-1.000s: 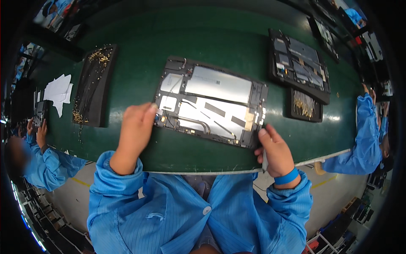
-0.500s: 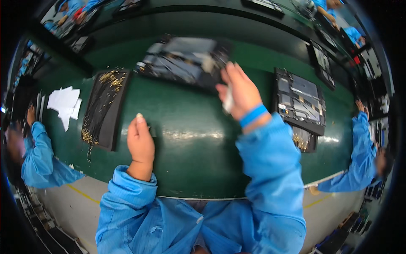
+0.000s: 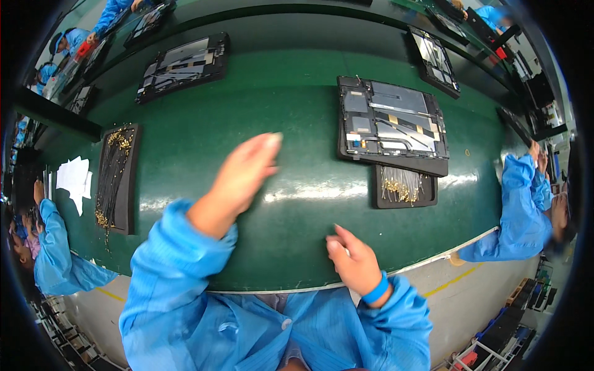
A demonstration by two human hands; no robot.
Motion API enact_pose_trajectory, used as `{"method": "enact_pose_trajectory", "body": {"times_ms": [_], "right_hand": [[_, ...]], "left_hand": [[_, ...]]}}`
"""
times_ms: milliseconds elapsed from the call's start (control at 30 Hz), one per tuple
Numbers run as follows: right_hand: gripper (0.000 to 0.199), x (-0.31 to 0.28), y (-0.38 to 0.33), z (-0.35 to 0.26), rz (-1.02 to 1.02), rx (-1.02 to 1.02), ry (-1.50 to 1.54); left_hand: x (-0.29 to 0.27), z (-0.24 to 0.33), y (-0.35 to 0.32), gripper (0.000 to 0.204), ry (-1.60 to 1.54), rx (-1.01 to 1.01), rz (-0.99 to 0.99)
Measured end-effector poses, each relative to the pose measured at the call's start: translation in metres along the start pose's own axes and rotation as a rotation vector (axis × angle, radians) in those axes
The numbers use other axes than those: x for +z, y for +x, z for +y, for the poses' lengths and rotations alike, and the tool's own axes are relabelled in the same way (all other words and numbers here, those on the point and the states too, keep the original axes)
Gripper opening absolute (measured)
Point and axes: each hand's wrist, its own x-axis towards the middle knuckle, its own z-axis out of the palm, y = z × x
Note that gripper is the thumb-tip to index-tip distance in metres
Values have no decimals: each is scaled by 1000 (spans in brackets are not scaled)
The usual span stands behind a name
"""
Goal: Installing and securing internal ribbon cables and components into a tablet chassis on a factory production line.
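My left hand (image 3: 244, 176) hovers over the middle of the green table, fingers stretched out and nothing visible in it. Lower and to the right, my right hand (image 3: 357, 264), with a blue band at the wrist, is curled closed near the table's front edge. A hint of something white shows between its fingers, too small to name. Beyond it to the right lies an opened tablet-like device (image 3: 396, 120) with dark panels and thin cables, in a black tray. This tray partly covers another black tray of cables with gold ends (image 3: 402, 188).
At left stands a black foam tray (image 3: 127, 204) of black cables with gold ends, beside white paper pieces (image 3: 74, 179). Similar devices lie at the far left (image 3: 182, 65) and far right (image 3: 436, 62) on a dark strip. Co-workers in blue sit on both sides.
The device at my right hand has gone to the far strip, and that hand has let go and drawn back toward me. My left hand has moved forward. The view has turned right.
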Motion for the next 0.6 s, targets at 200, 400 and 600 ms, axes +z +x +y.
{"method": "enact_pose_trajectory", "body": {"times_ms": [200, 400, 600], "right_hand": [[26, 10, -11, 22, 236, -190, -37], [25, 4, -14, 29, 192, -126, 8], [25, 9, -8, 22, 142, -236, -101]], "left_hand": [[103, 7, 61, 30, -13, -382, -128], [99, 40, 32, 23, -126, 190, -294], [-13, 76, -48, 28, -302, 273, -128]]}}
